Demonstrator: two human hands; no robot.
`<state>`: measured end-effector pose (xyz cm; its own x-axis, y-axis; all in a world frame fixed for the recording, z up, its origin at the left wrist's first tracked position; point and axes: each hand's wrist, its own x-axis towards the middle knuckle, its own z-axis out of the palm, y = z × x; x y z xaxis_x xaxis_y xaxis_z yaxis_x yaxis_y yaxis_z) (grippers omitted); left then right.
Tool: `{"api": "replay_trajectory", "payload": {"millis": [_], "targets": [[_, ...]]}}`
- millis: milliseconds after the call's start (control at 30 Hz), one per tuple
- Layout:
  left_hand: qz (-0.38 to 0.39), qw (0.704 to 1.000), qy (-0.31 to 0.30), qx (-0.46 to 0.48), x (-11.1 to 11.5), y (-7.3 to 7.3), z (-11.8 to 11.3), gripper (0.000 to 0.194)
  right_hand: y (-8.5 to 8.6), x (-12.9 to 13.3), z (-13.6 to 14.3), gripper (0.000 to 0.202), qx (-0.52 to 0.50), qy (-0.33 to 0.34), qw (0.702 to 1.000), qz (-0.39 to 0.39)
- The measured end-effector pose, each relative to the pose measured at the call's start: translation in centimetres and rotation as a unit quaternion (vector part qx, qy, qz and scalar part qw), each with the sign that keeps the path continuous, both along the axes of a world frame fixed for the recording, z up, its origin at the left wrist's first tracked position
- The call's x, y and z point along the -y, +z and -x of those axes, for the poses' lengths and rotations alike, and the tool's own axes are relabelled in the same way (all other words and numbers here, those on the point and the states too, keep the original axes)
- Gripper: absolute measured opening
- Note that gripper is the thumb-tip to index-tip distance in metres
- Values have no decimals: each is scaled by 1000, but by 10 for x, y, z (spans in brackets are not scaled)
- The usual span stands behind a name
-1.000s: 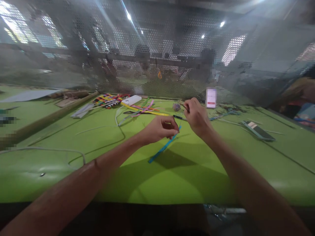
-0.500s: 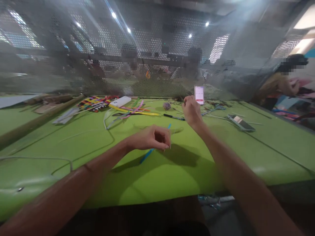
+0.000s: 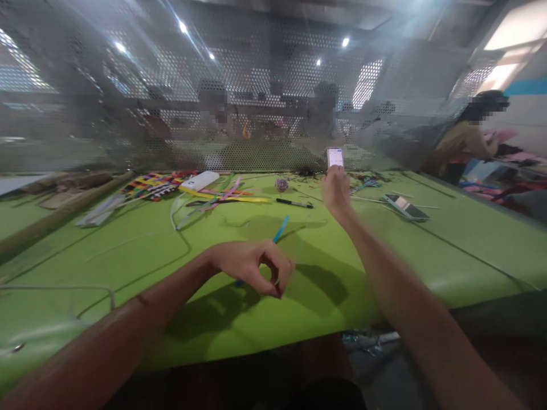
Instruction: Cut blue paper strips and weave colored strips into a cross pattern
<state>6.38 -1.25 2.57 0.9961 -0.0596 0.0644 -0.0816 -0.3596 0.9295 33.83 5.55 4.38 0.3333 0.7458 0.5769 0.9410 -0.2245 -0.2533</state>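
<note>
My left hand (image 3: 258, 265) is closed in a pinch above the green table (image 3: 239, 333); what its fingertips hold is too small to name. Beneath and beyond it runs a blue strip (image 3: 281, 228), partly hidden by the hand. My right hand (image 3: 337, 191) is raised farther back, its fingers closed and overlapping the bottom of a lit phone (image 3: 335, 156). Whether it touches the phone or holds something thin, I cannot tell. A black pen (image 3: 294, 203) lies left of my right hand, with a small round woven ball (image 3: 281, 184) behind it.
Coloured strips (image 3: 231, 196), a white device (image 3: 203, 181) and a woven checkered piece (image 3: 149, 185) lie back left. On the right is a dark flat device (image 3: 405, 207). A perforated screen (image 3: 265, 136) stands behind the table. Another person (image 3: 465, 136) is at the far right.
My left hand has moved down, nearer the table's front edge. My right hand now overlaps the lower part of the lit phone. The whole view has shifted slightly.
</note>
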Motion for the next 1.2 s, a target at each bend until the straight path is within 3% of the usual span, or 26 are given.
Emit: {"api": "replay_trajectory", "payload": {"millis": [167, 400, 600, 700, 900, 1033, 1200], "targets": [[14, 994, -86, -59, 8, 4, -3, 5, -2, -2, -8, 37, -13, -38, 999, 6], [16, 991, -119, -62, 8, 13, -2, 9, -4, -3, -17, 40, -28, -70, 997, 13], [30, 974, -201, -101, 9, 23, -3, 15, -6, -3, -32, 38, -57, -85, 994, 26], [27, 984, -143, -99, 3, 15, -1, 15, -5, -4, -36, 34, -73, -50, 995, 48], [27, 995, 38, -89, -21, -11, 5, 14, -1, -3, -18, 15, -126, 133, 975, 125], [62, 990, 67, -103, -27, -23, 2, 22, 1, 4, -4, 13, -156, 189, 960, 137], [89, 987, 72, -109, -30, -31, -3, 28, 4, 3, 4, 19, -143, 175, 963, 147]]}}
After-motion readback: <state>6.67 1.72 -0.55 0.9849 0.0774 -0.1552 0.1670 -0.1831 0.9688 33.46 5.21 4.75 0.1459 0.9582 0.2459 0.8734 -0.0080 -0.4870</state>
